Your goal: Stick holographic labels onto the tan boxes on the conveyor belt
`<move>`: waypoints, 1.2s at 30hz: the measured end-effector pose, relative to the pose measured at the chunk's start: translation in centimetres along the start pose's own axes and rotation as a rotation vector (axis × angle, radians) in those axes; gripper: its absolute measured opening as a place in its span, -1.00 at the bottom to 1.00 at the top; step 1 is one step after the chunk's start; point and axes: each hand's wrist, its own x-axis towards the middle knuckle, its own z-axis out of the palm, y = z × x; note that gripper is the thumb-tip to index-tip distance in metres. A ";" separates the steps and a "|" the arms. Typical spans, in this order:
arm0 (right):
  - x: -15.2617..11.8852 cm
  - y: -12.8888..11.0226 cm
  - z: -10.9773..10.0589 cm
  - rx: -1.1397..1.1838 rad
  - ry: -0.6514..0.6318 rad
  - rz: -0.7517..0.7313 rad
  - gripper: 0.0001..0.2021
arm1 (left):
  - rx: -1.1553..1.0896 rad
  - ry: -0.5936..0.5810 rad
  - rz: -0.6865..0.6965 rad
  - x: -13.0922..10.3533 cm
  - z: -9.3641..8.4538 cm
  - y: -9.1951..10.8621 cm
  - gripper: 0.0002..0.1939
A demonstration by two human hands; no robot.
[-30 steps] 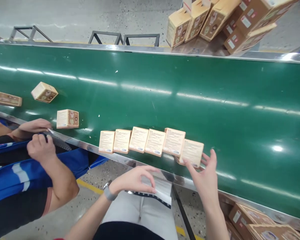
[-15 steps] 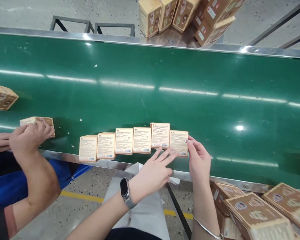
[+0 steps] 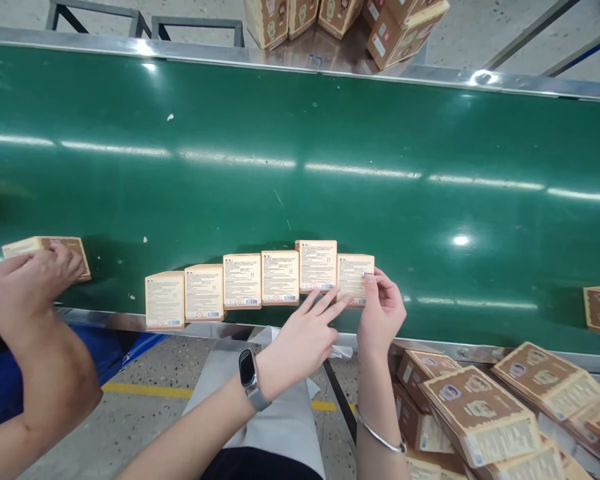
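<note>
Several cream boxes with printed text and barcodes stand side by side in an uneven row, among them the leftmost box [image 3: 165, 302] and a raised one [image 3: 317, 265]. My left hand [image 3: 305, 340], with a watch on its wrist, has its fingers spread over the lower edges of the two rightmost boxes. At the right end, my right hand [image 3: 381, 310] pinches something small at the upper right of the last box [image 3: 353, 273]; a small pale sticker-like piece shows by the thumb tip.
The row stands near the front metal rim of a green belt [image 3: 280, 207]. Another person's hands [image 3: 35, 280] hold a box at the left. Brown boxes [image 3: 480, 407] are piled at lower right; more boxes [image 3: 405, 33] stand beyond the far rim.
The view has shifted slightly, so most things sit further left. My right thumb has moved onto the right box's upper corner area; my left hand stays spread on the boxes.
</note>
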 end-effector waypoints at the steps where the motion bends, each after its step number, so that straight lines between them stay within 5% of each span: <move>1: -0.1 0.0 0.1 -0.017 0.009 -0.022 -0.72 | 0.003 -0.004 0.003 0.0 -0.1 0.0 -0.88; 9: 0.2 0.7 1.8 -0.107 0.165 -0.090 -0.58 | -0.071 -0.040 0.016 0.1 0.1 -0.6 -0.87; 14: 0.3 -2.7 -0.6 -0.210 0.101 -0.135 -0.64 | -0.322 -0.102 -0.115 -1.5 -3.0 -0.4 -0.89; 16: -0.6 -5.3 -2.5 -0.316 -0.130 -0.248 -0.69 | -0.443 -0.131 -0.255 -2.4 -5.0 -0.2 -0.88; 20: -2.8 -9.6 -5.0 -0.376 -0.874 -0.259 -0.77 | -0.627 -0.086 -0.318 -4.0 -8.5 -0.1 -0.84; 22: -3.6 -10.7 -5.0 -0.372 -0.977 -0.231 -0.79 | -0.707 -0.091 -0.304 -4.6 -9.8 -0.4 -0.86; 28: -4.7 -11.7 -3.0 -0.482 -1.009 -0.365 -0.80 | -0.762 -0.190 -0.404 -5.5 -11.9 -2.2 -0.84; 36: -6.7 -11.0 -0.4 -0.649 -0.842 -0.884 -0.84 | -0.767 -0.256 -0.423 -6.1 -12.1 -4.6 -0.78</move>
